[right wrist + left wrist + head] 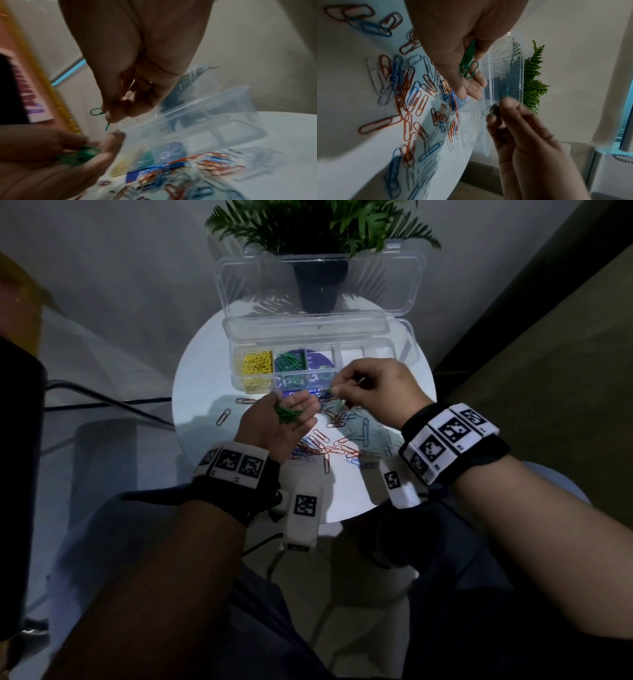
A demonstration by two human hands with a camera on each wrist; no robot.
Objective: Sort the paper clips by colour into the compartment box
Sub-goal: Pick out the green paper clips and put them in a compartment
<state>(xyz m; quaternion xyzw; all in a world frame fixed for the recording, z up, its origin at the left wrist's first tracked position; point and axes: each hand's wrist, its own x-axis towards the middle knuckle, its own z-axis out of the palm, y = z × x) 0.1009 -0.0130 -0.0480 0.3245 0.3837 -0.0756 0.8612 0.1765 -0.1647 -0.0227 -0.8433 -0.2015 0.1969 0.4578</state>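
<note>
Over the white table point(205, 371), left hand point(274, 426) cups green clips point(287, 414); right hand point(373, 392) pinches one green clip point(96, 111).

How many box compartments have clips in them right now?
2. Yellow clips fill the leftmost compartment of the compartment box; green clips sit in the next one. The right hand hides part of the row.

The clear plastic compartment box point(197, 121) and the scattered red, blue and white paper clips point(197, 167) are smeared by motion blur in the right wrist view. The green paper clip point(493, 108) pinched by the right hand point(518, 129) is blurred in the left wrist view. Both forearms are cut off by the head view's lower edge.
</note>
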